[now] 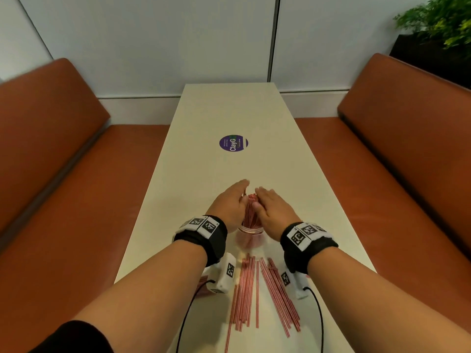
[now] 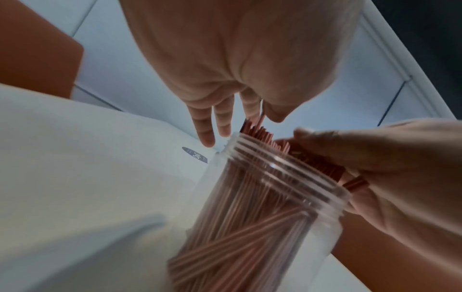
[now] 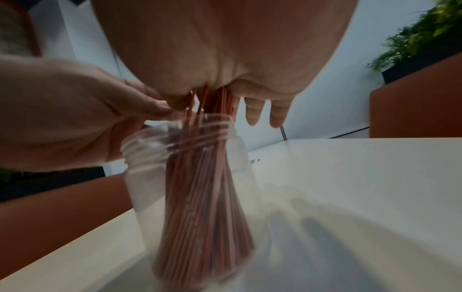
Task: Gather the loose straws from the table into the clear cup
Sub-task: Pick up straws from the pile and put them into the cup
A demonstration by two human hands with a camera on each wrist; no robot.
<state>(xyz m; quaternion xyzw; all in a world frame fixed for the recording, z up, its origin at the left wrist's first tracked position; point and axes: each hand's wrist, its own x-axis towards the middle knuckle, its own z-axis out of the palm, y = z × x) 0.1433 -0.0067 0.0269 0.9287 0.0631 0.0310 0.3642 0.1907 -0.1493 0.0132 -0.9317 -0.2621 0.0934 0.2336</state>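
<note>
A clear cup (image 1: 248,239) with a threaded rim (image 2: 287,164) stands on the white table (image 1: 229,110), packed with red-striped straws (image 1: 251,212) that stick up above it. My left hand (image 1: 230,205) lies against the bundle's left side with straight fingers (image 2: 212,126). My right hand (image 1: 271,212) grips the bundle's upper part from the right, thumb on the near side; straws (image 3: 212,98) pass between its thumb and fingers. Several loose straws (image 1: 254,294) lie on the table nearer me than the cup, between my forearms.
A round purple sticker (image 1: 233,143) lies on the table beyond the cup. Orange benches (image 1: 63,161) (image 1: 395,161) run along both long sides. A plant (image 1: 438,21) stands at the back right. Wrist-camera cables (image 1: 188,314) hang over the near edge.
</note>
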